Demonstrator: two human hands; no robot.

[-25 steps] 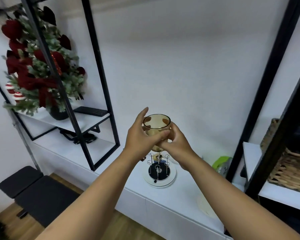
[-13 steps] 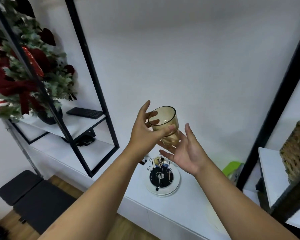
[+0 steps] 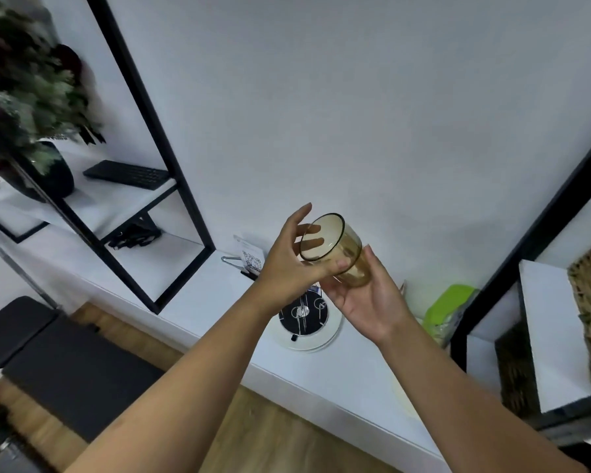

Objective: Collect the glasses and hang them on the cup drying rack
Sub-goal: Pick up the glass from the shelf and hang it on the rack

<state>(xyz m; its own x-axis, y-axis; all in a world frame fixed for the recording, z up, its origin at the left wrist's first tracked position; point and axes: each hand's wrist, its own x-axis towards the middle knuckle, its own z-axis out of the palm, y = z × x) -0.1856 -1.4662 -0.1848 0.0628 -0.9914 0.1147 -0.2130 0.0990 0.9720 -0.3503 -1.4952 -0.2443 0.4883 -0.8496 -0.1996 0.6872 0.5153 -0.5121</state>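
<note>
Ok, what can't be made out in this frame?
- Head view: near pegs of the cup drying rack hidden behind the left hand and right hand.
- Glass base: covered by right palm.
- Plant: blurred, cut by left edge.
- Card print: too small.

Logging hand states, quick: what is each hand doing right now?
Left hand: holds the amber glass, thumb and fingers around its rim end.
Right hand: open, fingers straight against the glass's base.
</note>
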